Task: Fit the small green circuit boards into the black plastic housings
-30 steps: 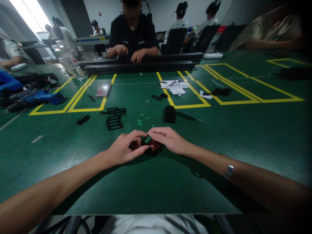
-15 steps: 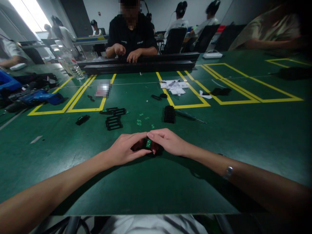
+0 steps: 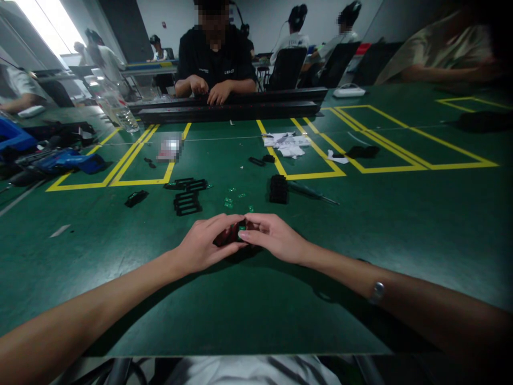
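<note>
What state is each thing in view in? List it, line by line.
Green piece: held
Left hand: curled around it
Right hand: thumb against it
Loose green pieces: scattered
Black frames: lying in a loose group
Screwdriver: lying down
White papers: heaped
Clear bottle: standing
Black rails: lying

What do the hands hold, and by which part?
The right hand holds a small green piece, thumb at its near side; left hand: contact hidden.

Seen between left hand [image 3: 208,240] and right hand [image 3: 278,238]: a small green board [image 3: 242,228] – only a bright sliver showing, its near edge covered by the right thumb. Just above, a black part [image 3: 242,222], mostly hidden – too covered to tell tilt or fit.
</note>
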Action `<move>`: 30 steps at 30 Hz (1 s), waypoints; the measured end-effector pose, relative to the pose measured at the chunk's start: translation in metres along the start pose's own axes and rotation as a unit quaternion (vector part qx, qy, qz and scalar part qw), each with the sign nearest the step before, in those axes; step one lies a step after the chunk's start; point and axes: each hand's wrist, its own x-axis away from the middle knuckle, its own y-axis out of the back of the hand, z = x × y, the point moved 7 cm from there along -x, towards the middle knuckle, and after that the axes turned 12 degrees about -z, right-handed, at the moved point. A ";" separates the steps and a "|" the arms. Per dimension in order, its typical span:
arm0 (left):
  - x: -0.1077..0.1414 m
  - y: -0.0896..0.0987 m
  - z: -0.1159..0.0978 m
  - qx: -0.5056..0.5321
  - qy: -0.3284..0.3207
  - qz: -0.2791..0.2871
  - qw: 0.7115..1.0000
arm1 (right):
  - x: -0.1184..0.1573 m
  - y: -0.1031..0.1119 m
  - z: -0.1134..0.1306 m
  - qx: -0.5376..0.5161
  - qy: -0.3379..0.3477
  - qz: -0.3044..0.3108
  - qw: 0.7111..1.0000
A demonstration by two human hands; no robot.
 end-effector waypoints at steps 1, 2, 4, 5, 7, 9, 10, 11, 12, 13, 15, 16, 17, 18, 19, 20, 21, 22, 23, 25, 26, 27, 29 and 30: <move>0.000 0.000 0.000 0.001 -0.001 -0.003 1.000 | 0.000 0.000 0.000 -0.003 0.001 -0.001 1.000; 0.000 0.001 -0.001 0.003 -0.002 -0.005 1.000 | 0.000 0.000 0.001 -0.005 0.000 -0.001 1.000; 0.000 0.000 -0.001 0.004 -0.002 -0.004 1.000 | 0.000 -0.001 0.000 -0.008 -0.002 -0.001 1.000; 0.000 0.000 -0.001 0.003 -0.002 -0.004 1.000 | 0.000 -0.001 0.000 -0.009 -0.004 0.000 1.000; 0.000 -0.001 -0.002 0.001 0.000 -0.003 1.000 | 0.000 -0.001 0.000 -0.014 -0.005 0.002 1.000; 0.000 0.000 -0.002 0.001 -0.001 -0.005 1.000 | -0.001 -0.002 0.000 -0.017 -0.005 0.008 1.000; 0.000 0.000 -0.002 0.003 -0.003 -0.004 1.000 | -0.001 -0.002 0.001 -0.016 -0.004 0.010 1.000; 0.000 -0.001 -0.002 0.004 -0.003 -0.003 1.000 | -0.001 -0.002 0.002 -0.014 -0.004 0.011 1.000; 0.000 -0.001 -0.002 0.006 -0.005 -0.002 1.000 | -0.001 -0.002 0.002 -0.011 -0.003 0.011 1.000; 0.000 -0.001 -0.002 0.007 -0.007 -0.001 1.000 | -0.001 -0.002 0.002 -0.008 -0.003 0.011 1.000; 0.000 -0.001 -0.001 0.006 -0.007 0.000 1.000 | -0.001 -0.001 0.002 0.004 -0.003 0.007 1.000; 0.000 -0.002 -0.001 0.005 -0.006 0.002 1.000 | 0.000 0.000 0.001 0.014 -0.003 0.003 1.000; 0.001 -0.002 -0.001 0.005 -0.005 0.003 1.000 | 0.000 0.001 0.000 0.025 -0.003 -0.002 1.000; 0.001 -0.003 0.000 0.006 -0.005 0.005 1.000 | 0.000 0.002 -0.002 0.037 -0.003 -0.008 0.999; 0.001 -0.003 0.000 0.008 -0.005 0.006 1.000 | 0.000 0.003 -0.003 0.046 -0.003 -0.014 0.999; 0.001 -0.004 0.000 0.010 -0.005 0.008 1.000 | 0.000 0.004 -0.005 0.054 -0.004 -0.019 0.998; 0.001 -0.004 0.000 0.014 -0.005 0.010 1.000 | 0.000 0.005 -0.006 0.059 -0.004 -0.021 0.998; 0.002 -0.005 0.000 0.016 -0.003 0.012 1.000 | 0.000 0.005 -0.007 0.061 -0.006 -0.022 0.998; 0.002 -0.005 0.000 0.019 -0.001 0.016 1.000 | 0.000 0.005 -0.008 0.062 -0.007 -0.022 0.998; 0.002 -0.006 0.001 0.025 0.007 0.024 0.999 | 0.000 0.005 -0.009 0.062 -0.009 -0.021 0.998; 0.002 -0.006 0.001 0.032 0.012 0.025 0.999 | -0.001 0.005 -0.009 0.061 -0.010 -0.022 0.998; 0.001 -0.005 0.001 0.040 0.017 0.025 0.999 | -0.001 0.005 -0.009 0.058 -0.010 -0.022 0.998; -0.001 -0.004 0.000 0.064 0.024 0.030 0.997 | -0.001 0.005 -0.008 0.046 -0.009 -0.017 0.999; -0.002 -0.004 0.000 0.076 0.028 0.036 0.996 | 0.000 0.004 -0.007 0.035 -0.009 -0.011 0.999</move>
